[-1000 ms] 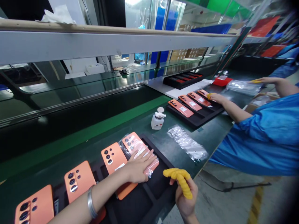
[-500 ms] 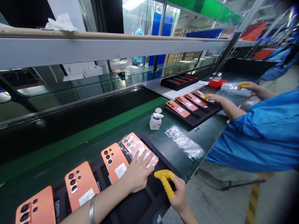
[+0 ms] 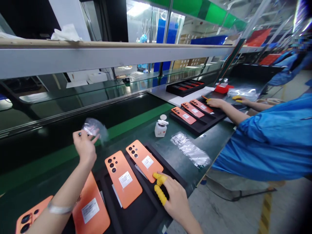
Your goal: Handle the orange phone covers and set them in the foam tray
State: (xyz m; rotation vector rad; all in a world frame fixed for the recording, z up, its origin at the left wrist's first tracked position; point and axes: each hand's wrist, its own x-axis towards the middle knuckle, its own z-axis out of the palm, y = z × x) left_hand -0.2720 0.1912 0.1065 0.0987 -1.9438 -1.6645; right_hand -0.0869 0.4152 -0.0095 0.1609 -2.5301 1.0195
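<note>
My left hand (image 3: 85, 146), with a silver bracelet at the wrist, is raised over the dark belt and pinches a crumpled clear plastic film (image 3: 94, 127), blurred by motion. My right hand (image 3: 172, 195) wears yellow finger cots; its thumb and forefinger are apart, with the fingertip at the bottom corner of an orange phone (image 3: 141, 157). That phone lies back up in the black tray (image 3: 173, 164), bearing a white label and camera lenses. More orange phones lie to its left: one in full view (image 3: 124, 182), another (image 3: 94, 201) partly behind my left arm, and one (image 3: 26, 219) at the lower left.
A white dispenser bottle (image 3: 160, 129) with its lid up stands beyond the tray. Flat clear plastic sleeves (image 3: 190, 149) lie to its right. A co-worker in blue (image 3: 273, 139) handles orange phones in a second black tray (image 3: 200, 128). A shelf beam (image 3: 97, 60) crosses above the belt.
My left hand has lifted the clear film off the end phone and carried it left and up. My right hand has moved in to that phone's bottom corner.
</note>
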